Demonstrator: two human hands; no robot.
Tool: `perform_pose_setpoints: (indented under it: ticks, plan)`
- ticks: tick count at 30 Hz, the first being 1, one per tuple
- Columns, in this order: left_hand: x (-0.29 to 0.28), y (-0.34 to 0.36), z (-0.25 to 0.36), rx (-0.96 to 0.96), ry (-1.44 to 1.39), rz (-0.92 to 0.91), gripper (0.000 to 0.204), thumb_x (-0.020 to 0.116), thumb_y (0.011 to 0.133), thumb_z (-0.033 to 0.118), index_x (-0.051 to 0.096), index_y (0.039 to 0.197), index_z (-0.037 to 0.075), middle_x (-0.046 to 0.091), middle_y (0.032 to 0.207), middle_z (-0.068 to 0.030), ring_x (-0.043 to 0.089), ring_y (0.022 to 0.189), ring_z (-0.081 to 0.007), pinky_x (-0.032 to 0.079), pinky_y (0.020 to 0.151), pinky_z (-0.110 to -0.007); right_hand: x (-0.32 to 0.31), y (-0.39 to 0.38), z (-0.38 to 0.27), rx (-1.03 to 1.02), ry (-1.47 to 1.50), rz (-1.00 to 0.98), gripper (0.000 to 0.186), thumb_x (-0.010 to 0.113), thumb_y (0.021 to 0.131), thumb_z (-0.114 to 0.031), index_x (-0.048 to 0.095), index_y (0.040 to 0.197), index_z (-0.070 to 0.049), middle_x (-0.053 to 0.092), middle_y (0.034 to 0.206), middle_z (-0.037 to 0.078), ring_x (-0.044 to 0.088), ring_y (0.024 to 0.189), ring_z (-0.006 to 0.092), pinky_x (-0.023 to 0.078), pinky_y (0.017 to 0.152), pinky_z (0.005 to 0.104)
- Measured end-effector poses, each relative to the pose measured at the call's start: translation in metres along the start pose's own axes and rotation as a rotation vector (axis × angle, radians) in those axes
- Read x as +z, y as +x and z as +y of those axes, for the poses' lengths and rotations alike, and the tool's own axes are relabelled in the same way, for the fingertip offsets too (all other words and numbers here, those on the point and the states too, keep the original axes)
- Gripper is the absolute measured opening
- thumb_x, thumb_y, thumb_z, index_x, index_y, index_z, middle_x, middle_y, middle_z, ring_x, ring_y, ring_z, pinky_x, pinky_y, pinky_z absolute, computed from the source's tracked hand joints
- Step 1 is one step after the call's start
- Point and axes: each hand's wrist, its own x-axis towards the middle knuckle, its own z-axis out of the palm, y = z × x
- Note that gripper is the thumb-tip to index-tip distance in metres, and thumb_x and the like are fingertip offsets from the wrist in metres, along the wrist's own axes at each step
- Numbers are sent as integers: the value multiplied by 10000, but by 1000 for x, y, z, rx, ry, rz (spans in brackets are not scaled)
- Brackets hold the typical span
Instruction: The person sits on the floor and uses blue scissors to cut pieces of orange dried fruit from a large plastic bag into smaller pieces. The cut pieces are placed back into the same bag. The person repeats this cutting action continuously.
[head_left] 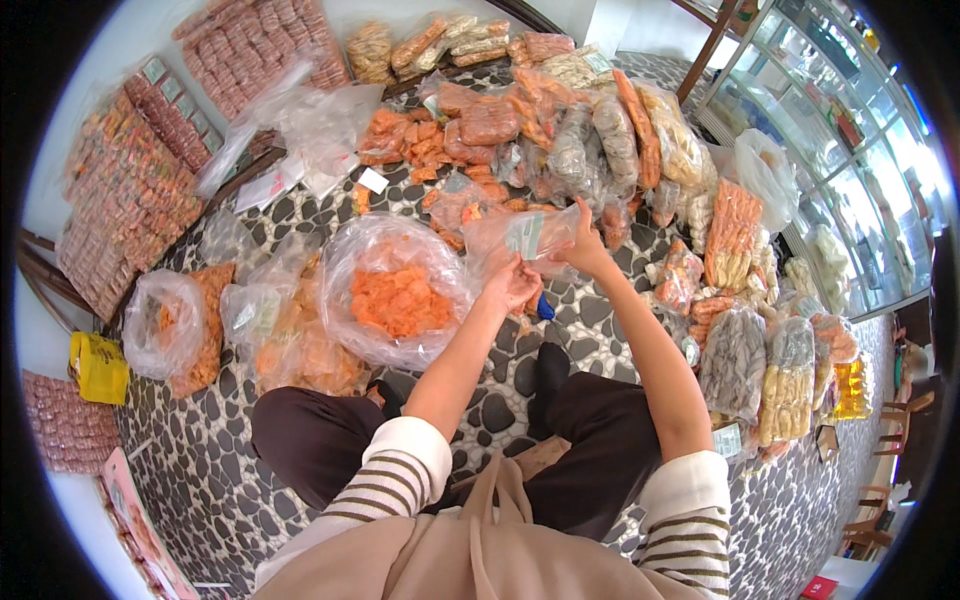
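Note:
Between my two hands, in front of my crossed legs, is a clear plastic bag (487, 240) with a pale green label. My left hand (511, 284) pinches its lower edge. My right hand (586, 250) grips it at the right end. The bag looks flat and seems to hold nothing, though my fingers cover part of it. Just left of my left hand, a large clear plastic sack (345, 250) stands with its mouth spread wide, and thin orange chips (400, 300) lie inside. A small blue object (545, 307) shows below my hands.
Filled snack bags (490, 120) lie heaped beyond my hands, with more bags (735, 360) at the right. Clear empty bags (325, 130) lie at the far left. Packed snacks (130, 190) lean along the left wall. A yellow bag (98, 367) stands there, and a glass cabinet (850, 180) stands right.

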Motion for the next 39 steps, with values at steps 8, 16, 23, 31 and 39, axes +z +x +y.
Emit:
perform_pose_setpoints:
  ticks: [8,16,23,31,39]
  plan:
    - [-4,17,2,24,47,94,224,481,905,231,487,821,23,462,699,-47,462,593,-149,440,527,-231,-14,12,1,-108,125,190,887,700,626,-15,174,1327,-153,601,664,82,580,553,190,480,568,341]
    - [9,9,-9,70,100,154,212,593,839,208,531,850,6,546,818,-91,567,743,-205,527,649,-294,-36,-2,-49,-182,139,117,682,665,690,-42,334,1278,-138,585,669,79,570,569,152,452,535,291]
    - [48,-19,-9,234,499,-40,209,529,868,171,492,989,5,552,993,-121,588,863,-227,537,666,-280,-64,-31,-82,-287,37,164,660,656,719,-99,326,1288,-151,585,657,78,583,597,193,462,597,318]
    - [71,-121,65,1292,1328,51,245,595,793,97,409,942,38,560,750,-59,559,651,-142,447,599,-266,-17,-16,-55,-107,-216,-175,810,653,723,-125,147,1354,-90,484,1112,186,549,931,269,494,662,343]
    - [-15,-301,161,1928,1348,690,386,567,797,91,345,1109,42,550,859,-134,561,767,-241,436,677,-349,182,-6,-192,-625,188,-673,885,631,700,-22,74,1377,-139,442,1130,173,555,765,182,483,662,323]
